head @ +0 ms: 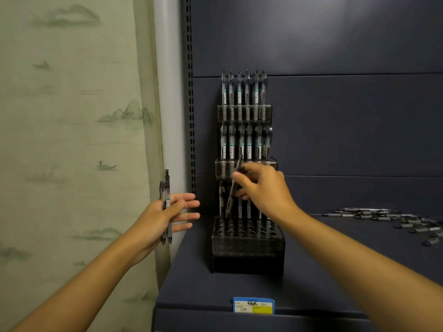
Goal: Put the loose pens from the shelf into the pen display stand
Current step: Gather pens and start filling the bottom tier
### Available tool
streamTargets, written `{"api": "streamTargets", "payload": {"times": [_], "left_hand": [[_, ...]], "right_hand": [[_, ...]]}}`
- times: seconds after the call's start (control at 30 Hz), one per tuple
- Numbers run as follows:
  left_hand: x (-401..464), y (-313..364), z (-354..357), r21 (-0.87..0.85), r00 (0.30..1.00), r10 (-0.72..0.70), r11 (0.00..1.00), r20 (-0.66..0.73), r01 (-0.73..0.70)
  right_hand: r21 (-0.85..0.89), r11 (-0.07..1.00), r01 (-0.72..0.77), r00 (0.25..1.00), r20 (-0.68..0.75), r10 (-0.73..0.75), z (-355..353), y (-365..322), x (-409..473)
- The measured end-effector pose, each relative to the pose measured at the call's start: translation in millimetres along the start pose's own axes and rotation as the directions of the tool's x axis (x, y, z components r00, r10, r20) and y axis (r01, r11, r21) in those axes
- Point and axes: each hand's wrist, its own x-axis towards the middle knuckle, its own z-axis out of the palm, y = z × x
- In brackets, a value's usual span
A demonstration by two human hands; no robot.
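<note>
While the right hand (266,188) reaches across the middle of the frame, its fingers (241,178) are clamped on a single dark pen (233,195) — the pen is tilted, its upper end against the middle tier and its lower end slanting down toward the left side of the bottom tier. The pen display stand (248,250) sits at centre frame on the dark blue shelf (311,271), backed against the rear panel. Its top and middle tiers are filled with upright pens bearing white and teal labels. The bottom tier carries a few upright pens at the rear; many of its round holes toward the front are unoccupied.

At lower left of centre, the left hand (165,216) holds what look like two spare pens (166,207) upright, side by side. The thumb presses them against the palm — the remaining fingers (189,203) are stretched out and spread, pointing right toward the stand without touching it.

At the right edge of the frame, a scatter of loose pens (395,220) lies flat on the shelf, well apart from the stand. A blue, white and yellow price tag (254,305) is fixed to the shelf's front lip, lower centre. Pale green wallpaper (72,116) with mountain motifs fills the left of the frame.
</note>
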Motion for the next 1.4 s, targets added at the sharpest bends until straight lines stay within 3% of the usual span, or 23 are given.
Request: {"api": "streamTargets", "payload": {"times": [0.87, 1.0, 1.13, 1.27, 1.4], "left_hand": [[-18.8, 4.5, -1.7, 0.072, 0.995, 0.033, 0.997, 0.096, -0.040], [-18.0, 9.4, 4.5, -0.029, 0.989, 0.032, 0.999, 0.142, -0.028], [-17.0, 20.5, 24.9, -0.121, 0.975, 0.059, 0.992, 0.215, -0.033], [-16.8, 27.3, 40.8, -0.143, 0.965, 0.090, 0.988, 0.246, -0.056], [-17.6, 25.8, 43.8, -0.133, 0.955, 0.057, 0.991, 0.293, -0.018]], "right_hand": [[-0.241, 0.969, -0.059, 0.988, 0.125, 0.092, 33.2, 19.1, -10.8], [-0.085, 0.995, 0.055, 0.996, 0.080, -0.048, 22.1, -2.0, -10.4], [0.082, 0.985, 0.150, 0.958, 0.233, -0.165, 20.1, -35.3, -10.8], [0.162, 0.982, 0.098, 0.927, 0.343, -0.149, 21.7, -48.3, -10.7], [0.213, 0.975, 0.055, 0.922, 0.363, -0.132, 17.4, -44.7, -14.1]]}}
